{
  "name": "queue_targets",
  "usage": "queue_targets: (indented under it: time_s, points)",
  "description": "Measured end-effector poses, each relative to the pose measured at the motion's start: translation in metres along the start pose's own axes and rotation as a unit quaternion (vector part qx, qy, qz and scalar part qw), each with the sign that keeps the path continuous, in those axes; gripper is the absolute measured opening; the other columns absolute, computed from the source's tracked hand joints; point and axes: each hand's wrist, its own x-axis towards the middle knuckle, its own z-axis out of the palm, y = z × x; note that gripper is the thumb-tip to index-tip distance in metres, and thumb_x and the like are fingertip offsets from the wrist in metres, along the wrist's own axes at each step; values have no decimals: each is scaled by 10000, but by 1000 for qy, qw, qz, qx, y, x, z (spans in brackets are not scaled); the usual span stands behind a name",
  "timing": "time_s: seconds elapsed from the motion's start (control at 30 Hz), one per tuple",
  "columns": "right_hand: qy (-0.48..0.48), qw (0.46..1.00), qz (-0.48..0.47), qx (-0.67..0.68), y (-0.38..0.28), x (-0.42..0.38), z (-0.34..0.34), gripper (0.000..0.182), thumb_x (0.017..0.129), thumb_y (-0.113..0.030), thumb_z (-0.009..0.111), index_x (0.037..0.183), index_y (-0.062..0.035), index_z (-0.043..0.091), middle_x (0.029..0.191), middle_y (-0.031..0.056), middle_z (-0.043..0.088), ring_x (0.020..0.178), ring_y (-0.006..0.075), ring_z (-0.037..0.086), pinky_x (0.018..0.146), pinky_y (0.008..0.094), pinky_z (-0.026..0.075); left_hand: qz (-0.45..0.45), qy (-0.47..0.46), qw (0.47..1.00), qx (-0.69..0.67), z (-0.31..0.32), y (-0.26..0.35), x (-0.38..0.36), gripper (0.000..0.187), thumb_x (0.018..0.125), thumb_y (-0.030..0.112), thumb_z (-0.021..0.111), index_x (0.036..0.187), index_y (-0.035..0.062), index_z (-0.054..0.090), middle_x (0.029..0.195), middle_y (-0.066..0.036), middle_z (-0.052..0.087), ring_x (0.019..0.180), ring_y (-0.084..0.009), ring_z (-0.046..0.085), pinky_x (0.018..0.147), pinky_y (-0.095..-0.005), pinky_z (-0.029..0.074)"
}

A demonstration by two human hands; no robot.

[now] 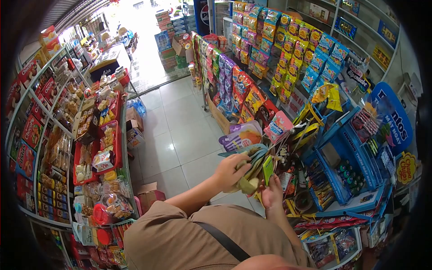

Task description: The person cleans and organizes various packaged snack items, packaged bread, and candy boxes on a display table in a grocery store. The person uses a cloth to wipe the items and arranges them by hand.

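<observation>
My left hand [233, 172] is closed round a loose, fanned bunch of banknotes [256, 155], bluish at the top. Crumpled yellow-green ones [246, 185] stick out below the fingers. Just to the right, my right hand [271, 192] pinches a small bright green packet [267, 169] upright between thumb and fingers, close beside the notes. Behind the notes hang a purple snack bag [244, 136] and a pink candy bag [280, 128], both on the rack side.
A blue Mentos display stand [355, 157] rises at my right. Beyond it, candy packets [297, 40] hang in rows. Red trays of snacks [96, 157] line the left shelf, with a cardboard box [150, 197] on the floor below. A tiled aisle [173, 121] leads to the bright doorway.
</observation>
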Motion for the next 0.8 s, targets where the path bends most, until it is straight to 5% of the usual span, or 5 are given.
queue_targets:
  time_s: [0.07,0.3,0.5,0.6,0.8]
  points:
    - [44,999,-19,-14,8,7,-8,251,876,-200,563,1080,-110,448,924,47,588,763,167,574,608,310,467,-91,-103,990,-43,0,6,1,228,804,143,610,989,12,592,800,-175,597,702,-247,589,660,-334,462]
    - [12,998,-53,-35,5,-2,8,264,853,-107,588,1073,-88,444,915,44,587,790,156,575,685,287,448,-260,-172,934,-175,0,16,-1,292,882,255,554,1012,-3,596,754,-1,561,692,-52,476,582,-248,406]
    - [35,993,-79,-80,8,0,6,249,856,-60,564,1074,-74,445,890,57,591,769,183,594,568,321,510,-225,-158,938,-211,4,-16,-9,300,883,251,543,922,-41,597,747,-5,555,700,-83,473,614,-256,406]
    - [2,994,-27,-106,0,-9,14,265,861,-99,574,1088,-167,455,959,-21,553,826,119,558,635,259,454,-244,-165,924,-246,3,-22,-12,286,886,240,531,903,-39,592,754,-6,552,722,-79,473,641,-248,404]
    - [1,992,-58,-110,0,-11,19,273,861,-66,563,1097,-145,451,929,-16,547,814,120,559,622,258,460,-209,-147,938,-233,2,-20,-14,204,859,173,550,892,-23,598,768,-6,562,721,-82,487,648,-250,411]
